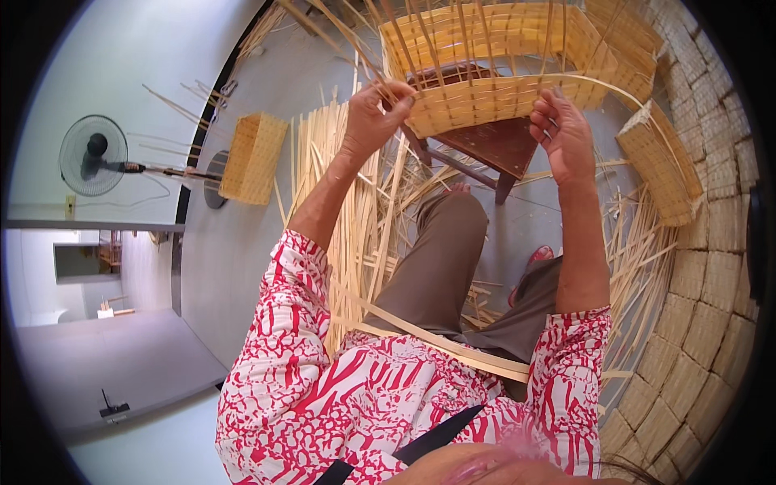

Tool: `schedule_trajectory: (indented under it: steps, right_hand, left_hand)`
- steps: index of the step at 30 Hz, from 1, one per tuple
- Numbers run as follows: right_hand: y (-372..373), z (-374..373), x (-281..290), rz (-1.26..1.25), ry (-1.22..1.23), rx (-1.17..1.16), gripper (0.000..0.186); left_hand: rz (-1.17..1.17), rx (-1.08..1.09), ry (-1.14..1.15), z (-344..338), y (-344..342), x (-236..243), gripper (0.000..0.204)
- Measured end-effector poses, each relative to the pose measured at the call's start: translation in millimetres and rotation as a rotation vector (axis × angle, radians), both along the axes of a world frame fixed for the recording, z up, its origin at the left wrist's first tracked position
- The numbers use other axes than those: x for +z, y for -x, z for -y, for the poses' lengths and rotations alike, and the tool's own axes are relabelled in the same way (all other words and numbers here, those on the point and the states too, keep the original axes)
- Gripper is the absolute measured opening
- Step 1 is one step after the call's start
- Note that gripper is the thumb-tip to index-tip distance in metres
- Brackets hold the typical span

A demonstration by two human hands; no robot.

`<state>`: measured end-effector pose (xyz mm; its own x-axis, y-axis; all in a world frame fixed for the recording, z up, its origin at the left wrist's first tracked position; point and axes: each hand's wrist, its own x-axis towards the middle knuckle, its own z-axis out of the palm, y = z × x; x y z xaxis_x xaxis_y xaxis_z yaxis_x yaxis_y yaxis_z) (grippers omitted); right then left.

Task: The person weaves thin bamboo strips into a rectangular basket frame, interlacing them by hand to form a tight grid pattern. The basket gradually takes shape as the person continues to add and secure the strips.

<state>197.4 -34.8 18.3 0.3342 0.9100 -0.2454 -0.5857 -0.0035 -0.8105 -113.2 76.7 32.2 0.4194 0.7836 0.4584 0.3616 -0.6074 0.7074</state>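
Note:
A half-woven rectangular basket (477, 107) of yellow bamboo strips stands in front of me on a dark wooden stool (489, 147). Thin upright stakes rise from its near wall. At the basket's near left corner, my left hand (374, 119) is closed, thumb and forefinger pinched on a bamboo stake. My right hand (564, 133) is at the right part of the near wall, its fingers curled and thumb and forefinger pinched at the top edge. They grip a pale bamboo strip (614, 86) whose loose end bends out to the right.
Loose bamboo strips (356, 210) lie across the floor, and a few rest on my lap (440, 339). Small woven baskets (257, 159) stand at left and right. A standing fan (95, 153) is at far left. Stacked woven pieces (703, 315) line the right side.

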Motion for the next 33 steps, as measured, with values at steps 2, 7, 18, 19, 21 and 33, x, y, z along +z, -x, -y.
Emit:
schedule_trajectory:
  steps: [2, 7, 18, 19, 21, 33]
  right_hand:
    - [-4, 0, -10, -0.137, 0.063, -0.029, 0.028]
    - [-9, -2, -17, -0.270, -0.042, -0.030, 0.025]
    - [-38, 2, -27, -0.380, -0.228, 0.016, 0.030]
    - [-41, 3, -30, -0.440, -0.259, 0.035, 0.028]
    - [-34, -1, -39, -0.425, -0.313, 0.057, 0.028]
    - [36, 4, 22, 0.219, -0.341, 0.088, 0.034]
  left_hand:
    - [0.197, 0.056, -0.033, 3, 11, 3, 0.029]
    - [0.489, 0.361, -0.133, 14, 31, -11, 0.030]
    - [0.011, -0.216, -0.450, 64, -77, -2, 0.020]
    - [-0.016, -0.163, -0.518, 57, -84, 2, 0.026]
    - [-0.035, -0.094, -0.626, 41, -93, 13, 0.028]
    - [0.054, -0.233, -0.351, 17, -100, 37, 0.009]
